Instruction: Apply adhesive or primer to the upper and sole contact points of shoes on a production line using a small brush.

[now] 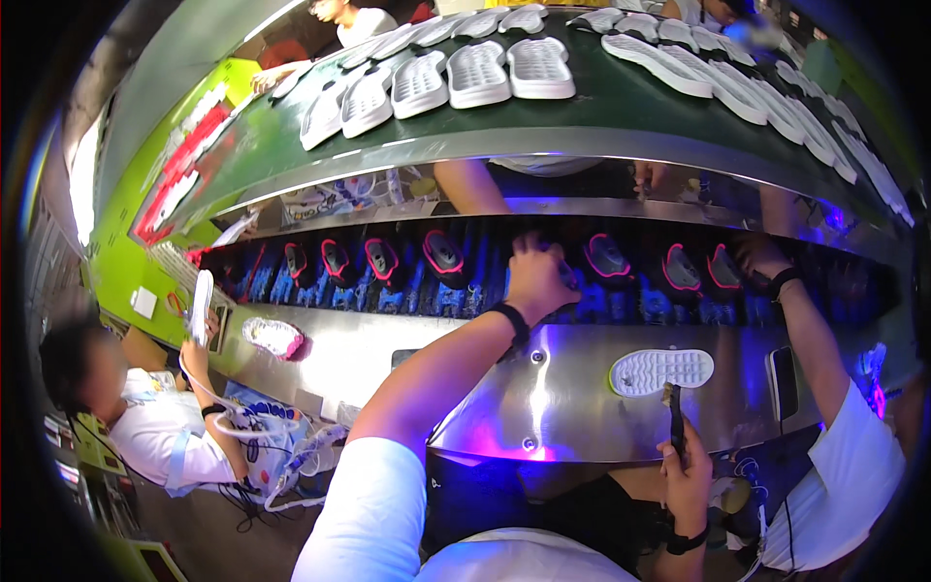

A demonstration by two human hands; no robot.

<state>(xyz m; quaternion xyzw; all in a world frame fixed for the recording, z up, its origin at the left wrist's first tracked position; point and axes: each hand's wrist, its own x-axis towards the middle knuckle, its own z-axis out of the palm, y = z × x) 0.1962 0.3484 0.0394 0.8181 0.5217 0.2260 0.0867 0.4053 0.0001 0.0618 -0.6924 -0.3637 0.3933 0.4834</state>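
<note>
Past steel surface (pixel 485 388), at conveyor: left hand (pixel 536 274) closed over dark shoe upper (pixel 565 276), reached out at 12 o'clock. Right hand (pixel 687 475) near body, fist around black brush (pixel 675 419), bristles toward white sole (pixel 661 370) lying crosswise just beyond at 12.

Glossy brushed-metal worktop (pixel 504 388) (reflecting violet light) bearing a matt white ribbed rubber sole (pixel 661 370); matt green conveyor belt (pixel 582 107).

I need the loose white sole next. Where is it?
The white sole lies on the steel counter, right of centre, just above the right hand holding a brush.
</note>
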